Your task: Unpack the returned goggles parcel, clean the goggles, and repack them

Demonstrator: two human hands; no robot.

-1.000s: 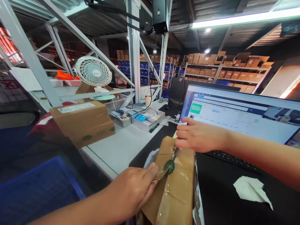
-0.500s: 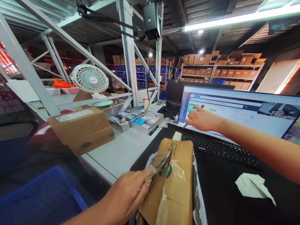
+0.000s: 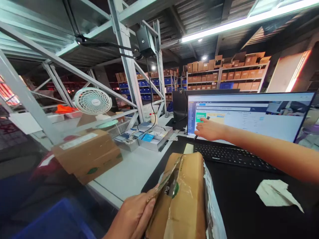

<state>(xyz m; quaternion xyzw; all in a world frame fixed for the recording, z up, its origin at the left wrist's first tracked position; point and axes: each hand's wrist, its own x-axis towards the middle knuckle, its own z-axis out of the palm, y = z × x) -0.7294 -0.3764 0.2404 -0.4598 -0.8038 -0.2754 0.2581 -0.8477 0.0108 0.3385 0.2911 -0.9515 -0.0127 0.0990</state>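
A taped brown cardboard box [image 3: 184, 196] lies on the black desk mat [image 3: 239, 199] in front of me, with one flap lifted. My left hand [image 3: 134, 215] grips that flap at the box's left edge. Stretched out past the black keyboard [image 3: 231, 156], my right hand [image 3: 210, 130] reaches the lower left of the monitor [image 3: 249, 114], fingers closed round a thin dark object whose tip shows below the hand. I cannot make out what that object is.
A second brown box [image 3: 87, 156] sits at left on the white table [image 3: 132, 172]. Metal trays of small items [image 3: 149, 136] and a white fan [image 3: 92, 102] stand behind it. A crumpled white paper [image 3: 277, 194] lies at right. Steel rack posts rise at left and centre.
My right hand left the top of the box and moved up to the monitor. My left hand slid down along the flap, lifting it. My view tilted upward.
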